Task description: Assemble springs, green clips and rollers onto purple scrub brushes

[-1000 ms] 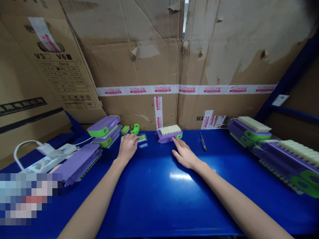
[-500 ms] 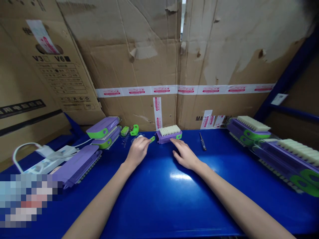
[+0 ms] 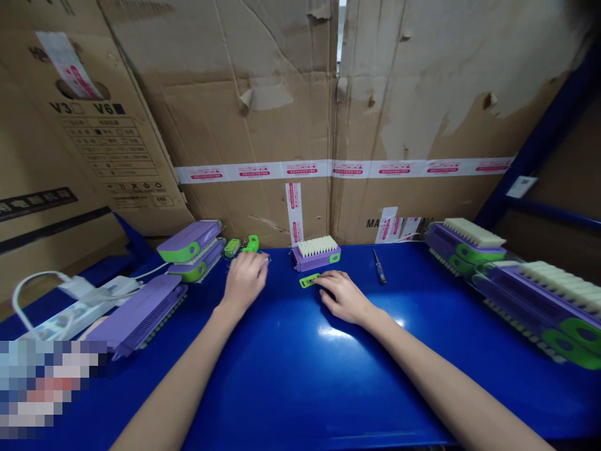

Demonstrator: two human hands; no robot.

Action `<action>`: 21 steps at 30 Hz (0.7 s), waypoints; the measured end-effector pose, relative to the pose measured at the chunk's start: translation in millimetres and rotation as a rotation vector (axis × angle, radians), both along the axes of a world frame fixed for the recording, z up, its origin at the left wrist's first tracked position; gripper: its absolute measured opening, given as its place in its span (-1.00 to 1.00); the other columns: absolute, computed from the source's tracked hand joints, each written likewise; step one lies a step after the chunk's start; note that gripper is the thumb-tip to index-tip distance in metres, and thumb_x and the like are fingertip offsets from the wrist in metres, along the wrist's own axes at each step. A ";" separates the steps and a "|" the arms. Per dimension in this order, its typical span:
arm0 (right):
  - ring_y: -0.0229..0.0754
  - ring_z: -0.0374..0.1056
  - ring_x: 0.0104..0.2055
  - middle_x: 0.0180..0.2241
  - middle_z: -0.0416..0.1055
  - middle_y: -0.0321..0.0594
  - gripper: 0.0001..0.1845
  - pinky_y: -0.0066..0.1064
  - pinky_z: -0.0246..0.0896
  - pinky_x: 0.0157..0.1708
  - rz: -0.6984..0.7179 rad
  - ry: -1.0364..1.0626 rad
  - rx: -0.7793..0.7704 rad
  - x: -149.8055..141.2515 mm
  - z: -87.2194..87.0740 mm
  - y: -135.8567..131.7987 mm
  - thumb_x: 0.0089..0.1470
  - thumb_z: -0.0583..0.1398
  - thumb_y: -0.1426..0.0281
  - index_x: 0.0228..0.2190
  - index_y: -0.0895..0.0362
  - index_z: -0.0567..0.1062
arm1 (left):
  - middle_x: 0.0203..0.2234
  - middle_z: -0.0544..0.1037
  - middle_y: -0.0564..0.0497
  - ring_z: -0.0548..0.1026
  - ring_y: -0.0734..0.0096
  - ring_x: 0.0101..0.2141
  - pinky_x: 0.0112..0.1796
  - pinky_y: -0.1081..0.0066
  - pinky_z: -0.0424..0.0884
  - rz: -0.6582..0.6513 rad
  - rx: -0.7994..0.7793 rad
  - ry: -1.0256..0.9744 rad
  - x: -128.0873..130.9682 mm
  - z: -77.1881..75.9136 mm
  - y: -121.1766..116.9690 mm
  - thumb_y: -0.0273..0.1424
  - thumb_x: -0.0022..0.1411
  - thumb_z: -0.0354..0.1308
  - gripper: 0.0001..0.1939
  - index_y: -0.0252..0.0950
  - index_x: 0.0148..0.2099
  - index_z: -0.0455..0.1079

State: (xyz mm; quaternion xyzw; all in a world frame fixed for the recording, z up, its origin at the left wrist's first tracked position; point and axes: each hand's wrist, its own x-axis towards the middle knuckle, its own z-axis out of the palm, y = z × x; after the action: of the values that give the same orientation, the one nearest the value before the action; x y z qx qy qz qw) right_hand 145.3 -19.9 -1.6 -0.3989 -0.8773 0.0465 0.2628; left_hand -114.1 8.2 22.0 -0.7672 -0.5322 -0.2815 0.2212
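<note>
A small assembly workshop: blue steel bench [image 3: 291, 376], cardboard-carton walls [image 3: 263, 113], stacked purple brushes [image 3: 516, 275].

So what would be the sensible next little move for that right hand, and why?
Probably pinch up the small green clip: the right hand rests on the blue table with its fingertips touching it, and the purple brush lies just behind. The left hand is busy by the small parts.

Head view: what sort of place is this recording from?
Probably a small assembly or packing station: a blue workbench walled by worn cardboard boxes, with many identical purple brushes stacked at both sides, and a screwdriver.
</note>
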 end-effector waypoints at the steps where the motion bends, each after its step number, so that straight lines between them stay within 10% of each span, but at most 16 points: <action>1: -0.06 0.27 -0.02 -0.12 0.47 -0.08 -0.63 -0.16 0.09 -0.02 -0.015 0.000 0.000 0.8 0.1 0.7 0.10 0.04 0.49 -0.06 0.16 0.43 | -0.26 0.52 -0.14 0.42 0.15 -0.21 -0.20 0.22 0.31 0.104 -0.002 -0.002 -9.5 1.7 2.4 -0.36 0.27 -0.08 -0.72 -0.32 -0.15 0.42; 8: -0.08 0.27 -0.12 -0.21 0.48 -0.09 -0.64 -0.20 0.09 -0.10 -0.081 -0.002 -0.008 2.4 3.0 0.9 0.10 0.03 0.51 -0.07 0.18 0.42 | -0.20 0.46 -0.26 0.40 -0.02 -0.15 -0.23 0.18 0.33 0.589 -0.295 0.065 -42.6 1.6 6.6 -0.26 0.21 -0.07 -0.61 -0.38 -0.05 0.38; 21: -0.08 0.26 -0.11 -0.19 0.47 -0.11 -0.64 -0.23 0.09 -0.11 -0.088 0.012 -0.019 2.6 3.0 -0.1 0.10 0.03 0.52 -0.07 0.18 0.42 | -0.26 0.54 -0.21 0.51 0.02 -0.24 -0.23 0.19 0.35 0.562 -0.391 -0.035 -39.0 6.3 4.4 -0.36 0.24 -0.14 -0.62 -0.36 0.05 0.25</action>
State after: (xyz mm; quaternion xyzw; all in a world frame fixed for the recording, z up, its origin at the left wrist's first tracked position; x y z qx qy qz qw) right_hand 147.9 -20.0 1.4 -0.4390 -0.8569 0.0455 0.2661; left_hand -153.1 12.6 28.3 -0.6136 -0.7704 -0.1153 0.1296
